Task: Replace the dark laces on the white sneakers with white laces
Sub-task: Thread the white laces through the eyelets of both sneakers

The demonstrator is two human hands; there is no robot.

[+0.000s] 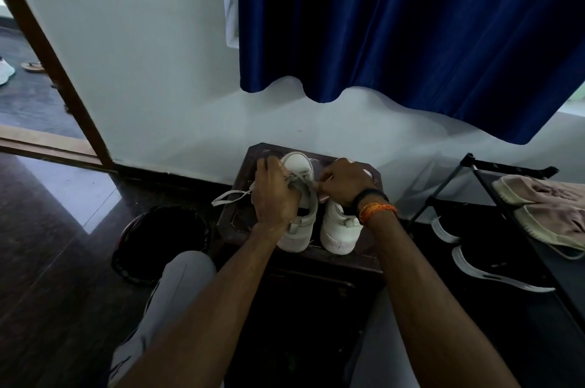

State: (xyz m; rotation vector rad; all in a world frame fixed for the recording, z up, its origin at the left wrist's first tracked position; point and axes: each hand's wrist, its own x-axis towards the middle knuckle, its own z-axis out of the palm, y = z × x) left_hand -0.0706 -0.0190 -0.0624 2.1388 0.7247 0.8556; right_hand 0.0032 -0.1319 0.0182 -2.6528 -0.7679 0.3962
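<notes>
While both hands work over the pair of white sneakers on the small dark stool, the lacing looks well under way. The left hand is curled over the left sneaker and seems to pinch the white lace, whose loose end trails off toward the stool's left edge. The right hand pinches another stretch of lace between the two shoes, above the right sneaker. No dark lace shows anywhere I can see. To my eye the step is threading and snugging the lace through the upper eyelets. It would go best by pulling both ends evenly, keeping the lace flat, and steadying the shoe so it does not slide on the stool.
</notes>
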